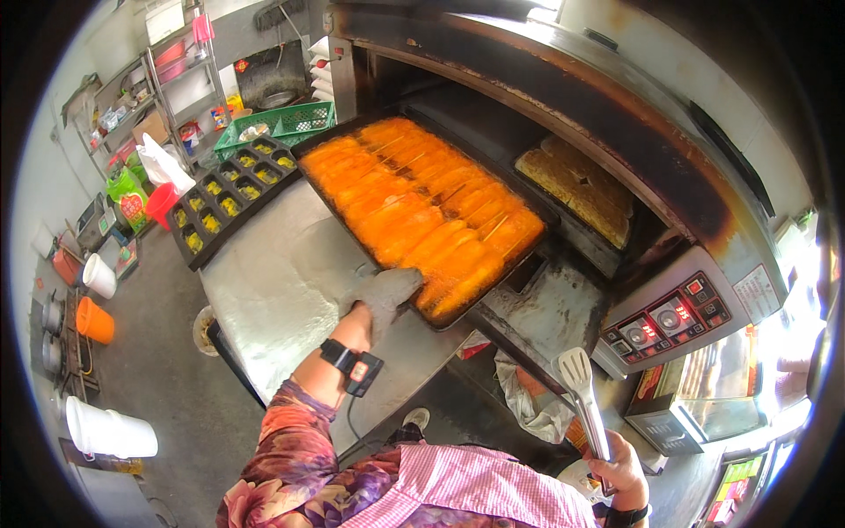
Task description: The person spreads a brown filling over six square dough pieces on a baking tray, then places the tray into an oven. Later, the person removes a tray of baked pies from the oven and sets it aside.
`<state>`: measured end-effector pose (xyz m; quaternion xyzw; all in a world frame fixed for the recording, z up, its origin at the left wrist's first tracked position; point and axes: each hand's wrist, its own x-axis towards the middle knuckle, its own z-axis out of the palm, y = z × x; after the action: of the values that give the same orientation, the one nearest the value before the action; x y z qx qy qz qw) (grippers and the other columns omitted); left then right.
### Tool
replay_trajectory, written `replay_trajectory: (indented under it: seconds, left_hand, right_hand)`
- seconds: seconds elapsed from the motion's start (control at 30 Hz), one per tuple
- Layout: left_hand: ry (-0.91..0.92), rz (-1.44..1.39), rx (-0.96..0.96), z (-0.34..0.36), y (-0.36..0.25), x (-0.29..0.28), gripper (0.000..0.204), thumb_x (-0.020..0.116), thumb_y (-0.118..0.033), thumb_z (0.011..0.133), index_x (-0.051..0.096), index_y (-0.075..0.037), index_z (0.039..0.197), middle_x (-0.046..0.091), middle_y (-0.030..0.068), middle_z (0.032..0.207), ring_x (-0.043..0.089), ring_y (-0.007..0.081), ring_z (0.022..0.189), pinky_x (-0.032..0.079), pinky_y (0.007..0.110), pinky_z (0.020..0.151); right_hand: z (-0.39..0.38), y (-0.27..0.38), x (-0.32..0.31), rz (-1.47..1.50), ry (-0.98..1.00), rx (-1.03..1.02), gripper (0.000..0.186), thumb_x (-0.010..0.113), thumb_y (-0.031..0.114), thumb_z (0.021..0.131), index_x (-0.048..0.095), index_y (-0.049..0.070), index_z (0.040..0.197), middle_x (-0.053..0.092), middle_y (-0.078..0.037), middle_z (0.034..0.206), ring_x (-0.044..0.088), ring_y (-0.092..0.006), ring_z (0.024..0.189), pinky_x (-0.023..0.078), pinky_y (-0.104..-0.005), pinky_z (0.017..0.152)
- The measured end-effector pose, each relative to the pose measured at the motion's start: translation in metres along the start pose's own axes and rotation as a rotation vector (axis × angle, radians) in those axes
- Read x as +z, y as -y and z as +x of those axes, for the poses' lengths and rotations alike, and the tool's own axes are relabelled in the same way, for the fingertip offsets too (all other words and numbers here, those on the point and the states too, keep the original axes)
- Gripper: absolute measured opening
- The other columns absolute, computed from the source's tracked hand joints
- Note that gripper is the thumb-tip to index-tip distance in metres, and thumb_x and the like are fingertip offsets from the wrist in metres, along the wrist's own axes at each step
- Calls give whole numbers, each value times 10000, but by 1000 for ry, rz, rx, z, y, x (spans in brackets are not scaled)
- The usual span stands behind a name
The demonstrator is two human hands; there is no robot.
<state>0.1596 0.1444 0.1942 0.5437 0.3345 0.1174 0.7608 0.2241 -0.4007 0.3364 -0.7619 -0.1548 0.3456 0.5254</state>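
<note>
A large dark baking tray [440, 327] lies partly in the oven mouth and partly over the metal worktop. Rows of glossy orange-brown skewered food [422, 211] fill it, thin sticks showing among the pieces. My left hand [385, 295], in a grey oven mitt, grips the tray's near left edge; the mitt covers the fingers. At the lower right, my right hand [623, 471] is closed round the handle of a slotted metal spatula [578, 374]. The spatula points up and away, apart from the tray. Whether it has a second arm, as tongs do, I cannot tell.
A black mould pan [231, 204] with yellow-green filling sits left of the tray on the metal worktop [282, 282]. Inside the oven [563, 70] lies another browned tray [576, 185]. The oven's control panel [669, 315] stands at right. A green crate [304, 119] is behind.
</note>
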Motion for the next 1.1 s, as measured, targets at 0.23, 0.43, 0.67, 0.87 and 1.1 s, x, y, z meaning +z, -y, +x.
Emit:
replay_trajectory:
  seconds: [0.23,0.43,0.67,0.87,1.1]
  left_hand:
    - [135,251,294,-59,-23,-54,372,689,-286,845,605,-70,1137,640,60,1064,634,196,959,537,402,770]
    - [149,129,145,-88,-77,-64,570,686,-406,837,594,44,1176,646,151,1132,650,261,989,557,390,799]
    - [216,236,206,-41,-92,-98,644,623,-507,849,571,-11,1256,609,136,1235,624,254,1035,507,356,864]
    - [-118,11,94,-41,-72,-98,512,531,-423,930,561,-24,1249,647,110,1153,628,240,1005,498,336,849]
    - [-345,1258,503,-110,34,-31,303,427,-177,941,581,-43,1164,642,120,1122,634,293,999,507,326,846]
  right_hand:
    - [-1,5,-4,9,-44,39,682,711,14,681,478,-14,1322,647,-77,848,558,-125,594,456,-255,521]
    - [15,22,0,-1,-40,-24,697,736,34,692,475,-10,1337,658,-80,888,579,-115,662,471,-235,583]
    - [28,37,8,-30,-12,-46,696,740,41,686,481,-14,1329,657,-80,882,574,-104,654,463,-225,572]
    - [25,34,4,-16,-21,-50,682,728,42,686,490,-14,1323,651,-77,892,572,-98,661,460,-222,575]
    - [0,15,-10,25,-40,-86,671,710,46,700,497,6,1334,637,-58,859,557,-96,608,446,-224,515]
